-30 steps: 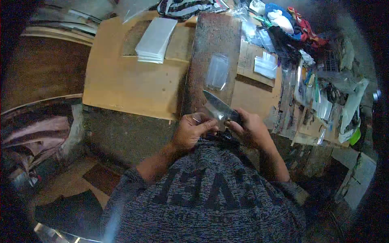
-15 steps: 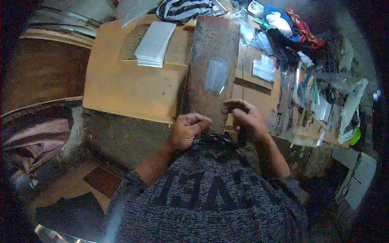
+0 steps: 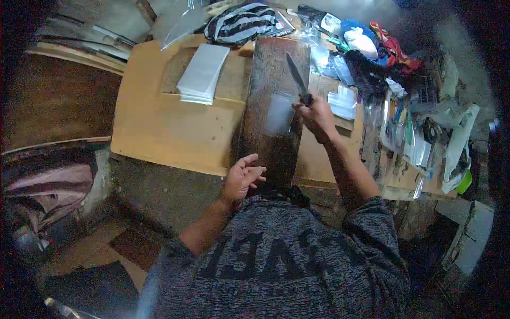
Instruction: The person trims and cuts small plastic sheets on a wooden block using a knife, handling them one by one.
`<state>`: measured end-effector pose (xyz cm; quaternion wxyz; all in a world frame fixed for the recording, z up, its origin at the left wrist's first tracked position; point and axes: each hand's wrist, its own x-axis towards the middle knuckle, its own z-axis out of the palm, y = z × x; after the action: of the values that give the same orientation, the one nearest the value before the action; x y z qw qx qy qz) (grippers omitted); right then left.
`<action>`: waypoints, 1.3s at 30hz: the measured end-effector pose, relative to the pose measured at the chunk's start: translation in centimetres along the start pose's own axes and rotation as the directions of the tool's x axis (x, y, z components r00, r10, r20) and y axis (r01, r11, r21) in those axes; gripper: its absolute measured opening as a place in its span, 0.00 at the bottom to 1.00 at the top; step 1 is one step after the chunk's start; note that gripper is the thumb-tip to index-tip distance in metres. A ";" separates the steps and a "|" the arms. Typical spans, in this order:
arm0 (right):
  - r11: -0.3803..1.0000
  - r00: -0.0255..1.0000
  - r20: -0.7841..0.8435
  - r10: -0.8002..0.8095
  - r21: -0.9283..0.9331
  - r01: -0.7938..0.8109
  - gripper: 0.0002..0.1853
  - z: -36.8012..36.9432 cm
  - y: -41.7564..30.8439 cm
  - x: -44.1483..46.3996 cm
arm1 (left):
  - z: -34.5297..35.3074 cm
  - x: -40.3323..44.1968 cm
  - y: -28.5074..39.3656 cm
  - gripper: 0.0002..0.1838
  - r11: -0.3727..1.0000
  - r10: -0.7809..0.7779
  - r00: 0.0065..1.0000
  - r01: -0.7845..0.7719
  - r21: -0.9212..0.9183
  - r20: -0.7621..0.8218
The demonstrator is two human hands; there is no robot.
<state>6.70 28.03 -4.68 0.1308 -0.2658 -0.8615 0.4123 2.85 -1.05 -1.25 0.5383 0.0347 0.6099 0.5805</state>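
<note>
My right hand [image 3: 316, 114] is wrapped round the dark handle of a knife [image 3: 297, 73], whose blade points up and away over the dark wooden board [image 3: 276, 61]. Below the blade, clear plastic bags [image 3: 279, 112] lie on the board, just left of that hand. My left hand [image 3: 244, 179] hovers by the board's near end with its fingers apart and nothing visible in them. A neat stack of white sheets or bags [image 3: 203, 74] rests on the tan tabletop to the left.
More clear bags [image 3: 342, 102] lie on a small board at the right. A striped black-and-white package [image 3: 244, 24] is at the back. Cloths and plastic [image 3: 366, 45] are heaped at the back right, and loose tools and bags [image 3: 419, 141] clutter the right side.
The right hand has moved forward and up over the board, with the knife now pointing away. My left hand has loosened from its pinch, and its fingers have spread.
</note>
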 end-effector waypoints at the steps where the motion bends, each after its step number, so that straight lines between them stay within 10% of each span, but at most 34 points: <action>1: 0.995 0.999 -0.036 0.022 0.098 -0.018 0.11 -0.8 -0.5 0.0 | -0.1 -0.1 0.1 0.35 1.000 0.004 1.000 -0.004 -0.001 0.003; 14: 0.903 0.880 -0.391 0.271 -0.213 -0.373 0.16 -11.8 9.5 2.5 | -0.7 -0.6 0.7 0.29 0.996 0.041 0.999 -0.038 0.087 -0.034; 39: 0.728 0.824 -0.223 0.521 -0.388 -0.565 0.29 -11.9 12.7 12.0 | -0.2 -2.5 0.2 0.23 0.995 -0.038 0.991 0.049 0.083 -0.127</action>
<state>6.52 49.04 -7.04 -0.0165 -0.5484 -0.8081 0.2144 3.62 -2.76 0.38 0.5097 0.0081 0.6674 0.5429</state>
